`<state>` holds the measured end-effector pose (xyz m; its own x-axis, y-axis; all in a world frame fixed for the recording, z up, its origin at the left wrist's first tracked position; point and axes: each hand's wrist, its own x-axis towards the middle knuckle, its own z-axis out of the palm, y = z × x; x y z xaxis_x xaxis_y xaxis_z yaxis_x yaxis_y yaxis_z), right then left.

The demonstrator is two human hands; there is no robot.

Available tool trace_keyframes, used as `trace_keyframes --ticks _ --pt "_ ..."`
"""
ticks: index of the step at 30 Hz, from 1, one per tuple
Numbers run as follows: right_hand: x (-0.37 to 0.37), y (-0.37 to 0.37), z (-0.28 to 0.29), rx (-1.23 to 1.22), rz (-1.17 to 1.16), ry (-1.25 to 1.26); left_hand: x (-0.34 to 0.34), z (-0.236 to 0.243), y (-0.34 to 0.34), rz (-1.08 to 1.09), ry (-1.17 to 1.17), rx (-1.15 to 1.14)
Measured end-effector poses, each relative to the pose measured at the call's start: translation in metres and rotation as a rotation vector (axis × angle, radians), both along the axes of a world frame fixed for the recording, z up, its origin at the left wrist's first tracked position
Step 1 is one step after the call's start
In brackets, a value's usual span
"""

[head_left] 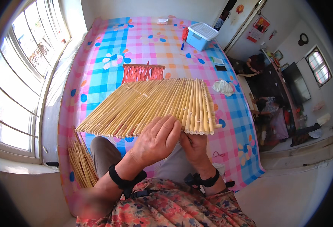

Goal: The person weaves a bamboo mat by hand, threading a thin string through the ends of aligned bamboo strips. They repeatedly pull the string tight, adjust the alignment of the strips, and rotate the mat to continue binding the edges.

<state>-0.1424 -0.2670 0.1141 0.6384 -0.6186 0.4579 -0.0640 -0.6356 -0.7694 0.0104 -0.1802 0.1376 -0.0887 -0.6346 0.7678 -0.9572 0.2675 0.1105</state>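
Observation:
A mat of straw-coloured stalks [151, 108], bound side by side with thin thread, spans the space in front of me, its cut ends facing me. My left hand [155, 139] lies over its near edge, fingers bent round the stalk ends right of the middle. Close beside it, my right hand [195, 148] is closed just below the same edge; its fingertips are partly hidden by the mat and the left hand, so what they pinch cannot be made out. Behind the mat's far edge shows a red lattice piece [143, 74] with a brown bar along its top.
Loose stalks [82, 162] lie left of my leg on the checked bed cover [98, 68]. Toward the far right are a light-blue lidded box [199, 39], a dark phone [220, 68] and a white cloth [223, 87]. A dark looped cord [218, 154] lies near my right wrist. Other people sit beyond the right edge.

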Motion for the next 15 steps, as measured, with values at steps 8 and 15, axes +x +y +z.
trace_keyframes --ticks 8,15 --pt "-0.011 0.042 -0.017 0.098 0.054 0.09 -0.005 -0.003 0.001 0.005 -0.006 -0.022" --pt "-0.04 -0.005 -0.03 0.3 -0.049 -0.222 0.053 0.04 -0.015 0.283 0.193 -0.216"
